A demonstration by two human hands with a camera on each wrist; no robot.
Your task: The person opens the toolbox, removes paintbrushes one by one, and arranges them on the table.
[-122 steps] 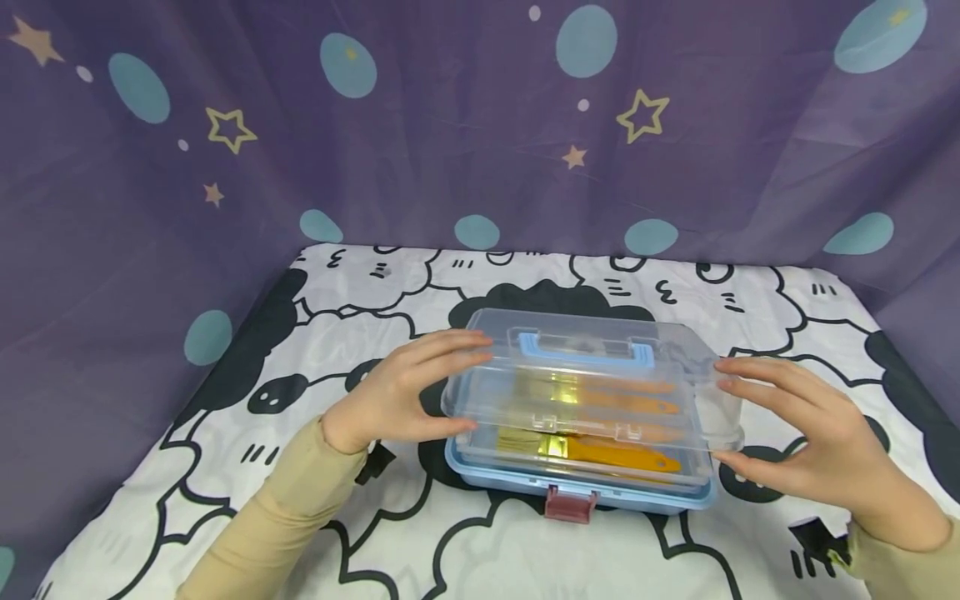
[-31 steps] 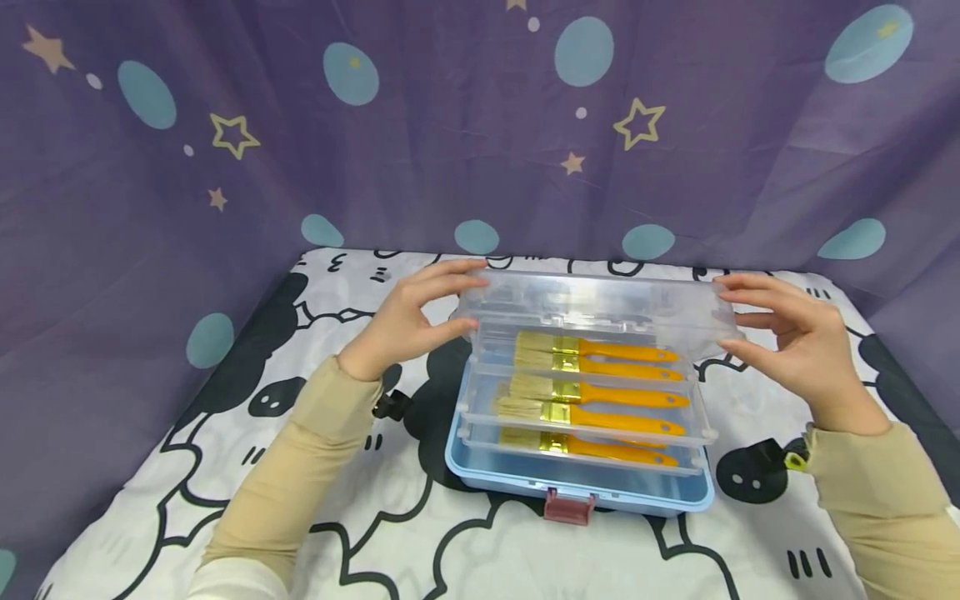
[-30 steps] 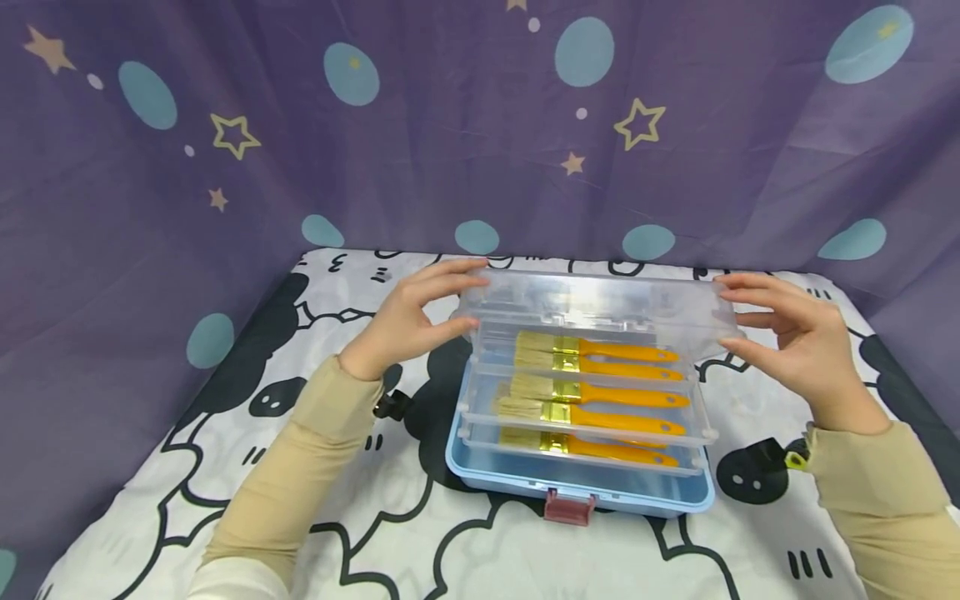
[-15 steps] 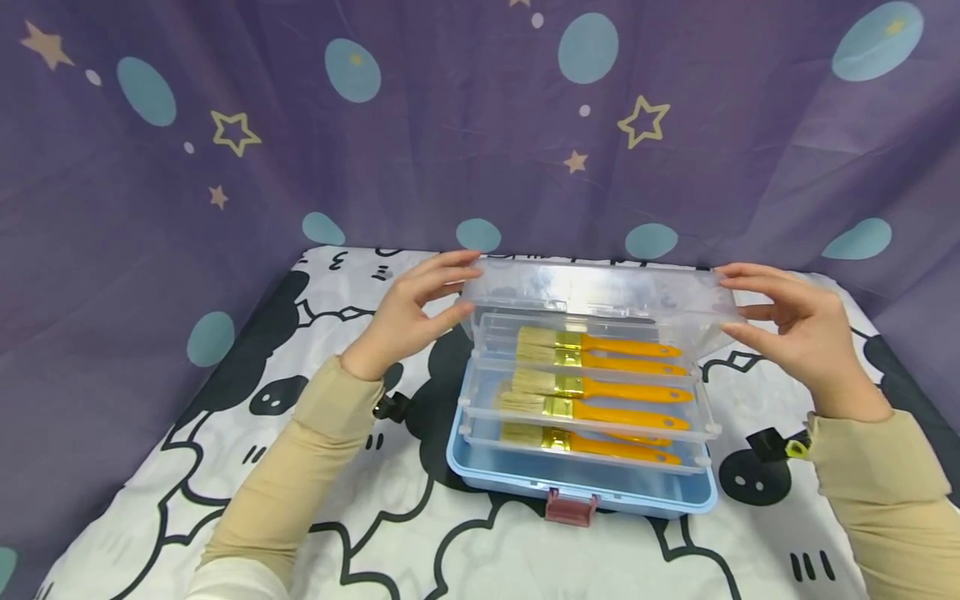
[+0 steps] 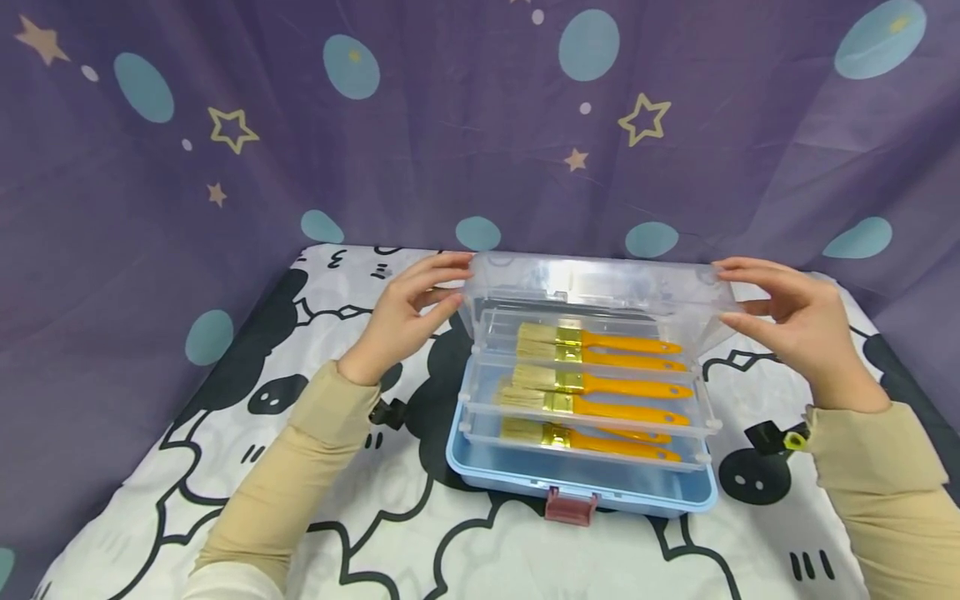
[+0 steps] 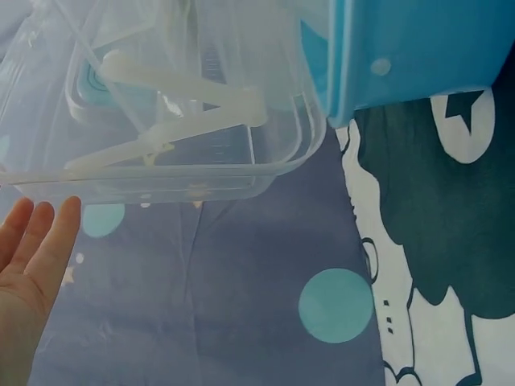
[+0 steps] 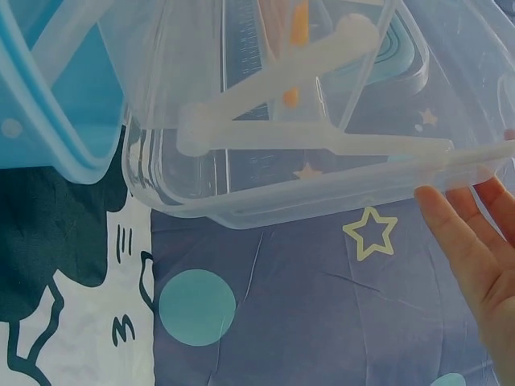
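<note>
A light-blue box (image 5: 517, 481) with a reddish latch (image 5: 571, 507) stands on the cloth. Its transparent lid (image 5: 592, 282) is tilted up at the back, and clear trays (image 5: 701, 400) hold several brushes with orange handles (image 5: 637, 387). My left hand (image 5: 405, 312) touches the lid's left end with nearly straight fingers, thumb below. At the right end, my right hand (image 5: 798, 321) touches the lid with fingertips and thumb. White hinge arms join lid and trays in the left wrist view (image 6: 193, 125) and right wrist view (image 7: 282, 76). Both hands (image 6: 36, 273) (image 7: 475, 249) are partly cut off there.
A white cloth (image 5: 420, 533) printed with black sheep shapes covers the table. Behind it and at the left hangs a purple curtain (image 5: 465, 150) with stars and teal ovals. Small black devices (image 5: 390, 412) (image 5: 767, 437) are at both wrists.
Both hands have moved up and back with the lid, which has swung up from low over the box. The trays have risen and spread out in steps, baring the brushes.
</note>
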